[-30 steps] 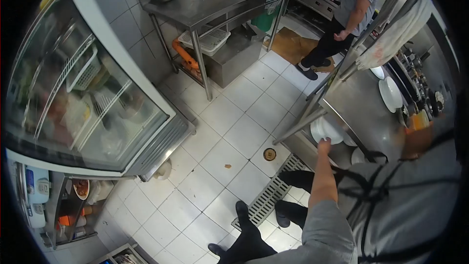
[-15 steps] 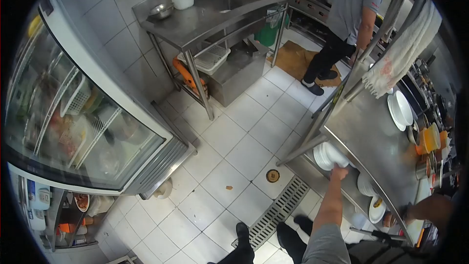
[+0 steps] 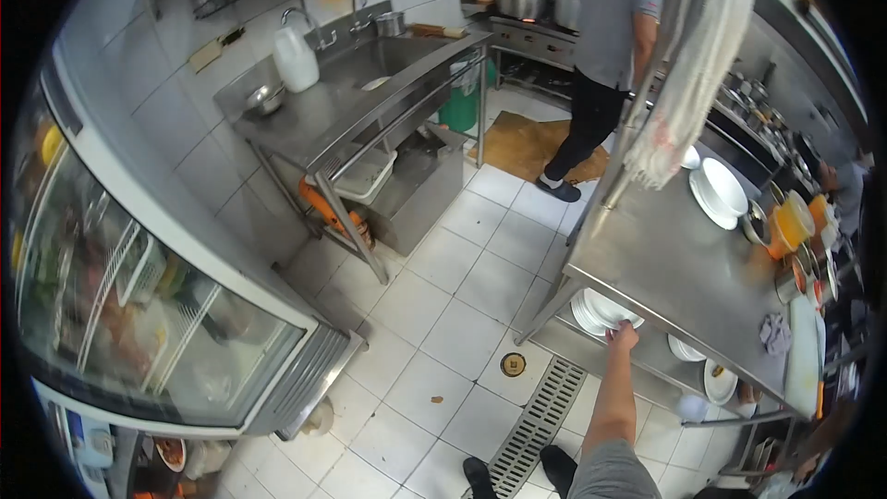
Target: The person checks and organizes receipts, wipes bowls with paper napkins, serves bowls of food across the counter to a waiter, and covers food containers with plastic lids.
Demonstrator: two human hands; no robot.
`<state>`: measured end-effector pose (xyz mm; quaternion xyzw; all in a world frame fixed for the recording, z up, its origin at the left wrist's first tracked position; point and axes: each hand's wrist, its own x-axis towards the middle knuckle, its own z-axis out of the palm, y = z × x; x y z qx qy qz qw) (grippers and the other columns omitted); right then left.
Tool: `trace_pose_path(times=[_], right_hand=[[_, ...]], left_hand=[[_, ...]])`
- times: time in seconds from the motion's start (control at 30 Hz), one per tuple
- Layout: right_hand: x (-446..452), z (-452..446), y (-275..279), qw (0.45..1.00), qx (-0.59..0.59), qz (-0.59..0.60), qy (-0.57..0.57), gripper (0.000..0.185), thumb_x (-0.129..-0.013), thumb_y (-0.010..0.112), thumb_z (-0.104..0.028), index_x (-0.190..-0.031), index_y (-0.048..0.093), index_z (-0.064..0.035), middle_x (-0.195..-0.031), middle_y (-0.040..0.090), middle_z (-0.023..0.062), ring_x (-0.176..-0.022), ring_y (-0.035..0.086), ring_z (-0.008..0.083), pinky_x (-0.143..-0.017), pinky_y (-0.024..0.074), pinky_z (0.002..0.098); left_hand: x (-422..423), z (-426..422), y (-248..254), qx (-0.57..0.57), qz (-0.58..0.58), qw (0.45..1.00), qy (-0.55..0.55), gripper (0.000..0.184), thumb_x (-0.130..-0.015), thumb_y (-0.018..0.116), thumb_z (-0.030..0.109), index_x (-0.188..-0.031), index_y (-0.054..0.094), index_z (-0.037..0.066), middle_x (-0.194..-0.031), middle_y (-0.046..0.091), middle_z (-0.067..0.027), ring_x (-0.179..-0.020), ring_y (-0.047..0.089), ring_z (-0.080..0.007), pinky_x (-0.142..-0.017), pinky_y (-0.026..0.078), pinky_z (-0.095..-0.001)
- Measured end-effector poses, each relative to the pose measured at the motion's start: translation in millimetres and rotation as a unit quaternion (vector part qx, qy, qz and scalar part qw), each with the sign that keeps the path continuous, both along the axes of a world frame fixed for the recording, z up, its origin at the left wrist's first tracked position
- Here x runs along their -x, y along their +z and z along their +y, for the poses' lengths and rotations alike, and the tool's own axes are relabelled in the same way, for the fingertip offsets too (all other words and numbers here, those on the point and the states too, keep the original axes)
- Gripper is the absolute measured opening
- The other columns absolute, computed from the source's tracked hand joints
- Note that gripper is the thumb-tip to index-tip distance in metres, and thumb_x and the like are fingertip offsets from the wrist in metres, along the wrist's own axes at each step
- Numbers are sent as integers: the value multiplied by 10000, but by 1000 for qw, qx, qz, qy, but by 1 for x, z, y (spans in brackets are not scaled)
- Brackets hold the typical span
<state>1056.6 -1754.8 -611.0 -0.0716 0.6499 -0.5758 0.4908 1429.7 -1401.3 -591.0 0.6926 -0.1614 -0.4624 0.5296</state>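
Note:
My right hand (image 3: 624, 335) reaches forward from a grey sleeve to the lower shelf of the steel table. Its fingers are closed at the near edge of a white plate (image 3: 613, 309), which lies at a stack of white plates (image 3: 586, 314) under the tabletop. The fingertips are partly hidden. To the right on that shelf are more white dishes (image 3: 684, 347) and a white plate with a bit of food (image 3: 720, 382). My left hand is out of view.
The steel tabletop (image 3: 637, 249) overhangs the shelf and holds bowls (image 3: 718, 189) and a crumpled cloth (image 3: 774, 334). A towel (image 3: 693, 65) hangs above. A floor drain grate (image 3: 536, 425) lies by my feet. A co-worker (image 3: 605, 55) stands ahead; a glass-door fridge (image 3: 166, 277) is left.
My view has swung up and to the right. My right hand stays at the plates, and the plate beside it sits closer to the stack. A dark blurred arm at the right has drawn back.

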Motion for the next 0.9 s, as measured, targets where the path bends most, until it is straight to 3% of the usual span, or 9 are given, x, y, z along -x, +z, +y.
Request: trace_pose_path(times=[0.17,0.23,0.33,0.43,0.47,0.5,0.53,0.67,0.9], right_hand=[[5,46,42,991,38,130,-10,406,-732,477,-24,-1134,423,-21,-995,487,171,-951,502,306,-694,504,488],[55,63,-20,979,78,188,33,459,-726,424,6,-1174,325,-20,-992,455,192,-821,534,288,-484,532,457],[70,167,5,956,28,239,169,516,-723,465,-28,-1229,386,37,-989,564,184,-873,582,311,-775,500,422],[53,263,-7,900,9,350,258,556,-715,547,-12,-1262,446,-6,-1048,611,190,-945,601,259,-804,491,373],[39,295,42,905,-62,234,349,571,-725,551,-8,-1284,441,-38,-1053,610,189,-940,608,266,-781,508,377],[34,318,-7,862,-26,314,397,586,-731,557,-15,-1301,432,-66,-1043,618,185,-914,621,282,-744,525,376],[8,347,54,854,-94,246,448,590,-744,574,-51,-1314,422,-76,-1137,571,206,-1038,574,292,-837,493,388],[-63,395,79,671,89,185,712,567,-792,581,-131,-1330,409,-88,-1329,422,182,-1241,402,276,-1032,321,368],[-211,416,120,396,202,70,893,371,-877,564,-163,-1219,498,-33,-1087,592,77,-999,542,165,-888,440,321]], left_hand=[[0,-3,16,12,5,999,-49,452,-911,502,295,-1252,437,6,-1117,582,-140,-932,605,-276,-783,499,-387],[1,-1,24,17,8,997,-75,451,-913,498,297,-1252,438,6,-1117,582,-139,-931,605,-275,-786,498,-387],[3,5,37,21,15,993,-118,451,-915,492,300,-1251,440,4,-1118,583,-138,-929,606,-274,-790,496,-388],[3,26,52,14,20,991,-130,451,-917,487,303,-1250,441,3,-1118,583,-137,-928,606,-273,-794,494,-389],[2,37,56,14,22,991,-132,451,-917,485,304,-1250,442,3,-1118,584,-136,-927,607,-273,-796,494,-390],[1,49,61,11,24,991,-135,451,-918,483,305,-1249,442,2,-1118,584,-136,-927,607,-272,-797,493,-390],[-1,65,65,10,28,990,-134,451,-919,481,306,-1249,443,2,-1118,584,-135,-926,607,-272,-799,493,-390],[8,162,74,12,55,992,-114,451,-921,473,310,-1248,444,1,-1119,585,-134,-924,608,-271,-805,490,-392],[96,341,125,10,193,969,151,583,-881,535,394,-1261,450,-41,-1172,569,-129,-1016,564,-206,-875,455,-343]])
